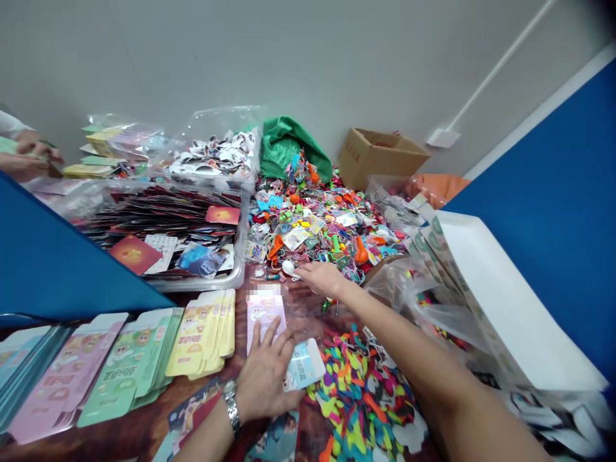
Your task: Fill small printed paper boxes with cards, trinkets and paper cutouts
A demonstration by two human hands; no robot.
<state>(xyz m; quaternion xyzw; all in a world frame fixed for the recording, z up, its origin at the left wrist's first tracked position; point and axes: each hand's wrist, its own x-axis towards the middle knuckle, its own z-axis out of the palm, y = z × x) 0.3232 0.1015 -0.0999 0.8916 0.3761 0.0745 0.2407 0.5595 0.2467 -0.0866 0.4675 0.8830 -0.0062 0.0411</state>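
My left hand (264, 372), with a metal watch on the wrist, lies flat with fingers spread on a pink printed packet (264, 313) and a pale blue one (304, 364) on the table. My right hand (321, 278) reaches forward to the near edge of a big heap of small colourful toys (327, 224). Its fingers are curled around a small white item (289, 267) that I cannot make out clearly.
Fanned stacks of pink, green and yellow packets (144, 359) lie at left. A clear tray of cards (163, 234) sits behind them. Bright cut-out shapes (356, 391) lie near me. White bags (486, 295) lean at right. A cardboard box (380, 154) stands by the wall. Another person's hands (29, 157) are far left.
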